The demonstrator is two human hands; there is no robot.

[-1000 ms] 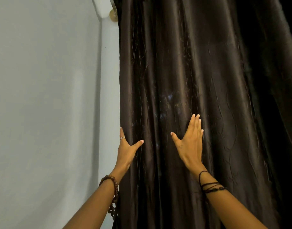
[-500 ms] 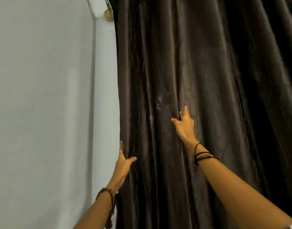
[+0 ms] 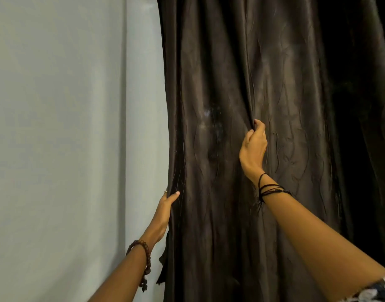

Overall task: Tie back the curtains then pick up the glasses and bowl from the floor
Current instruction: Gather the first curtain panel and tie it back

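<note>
Currently both hands grasp the dark brown curtain (image 3: 219,83), which fills the centre and right of frame.
Left hand (image 3: 164,211) grips its left edge, lower centre; right hand (image 3: 253,147) pinches a central fold.

This looks like a room in a home — a long dark brown curtain (image 3: 263,105) hangs in folds beside a plain pale painted wall (image 3: 56,127), lit softly.
</note>
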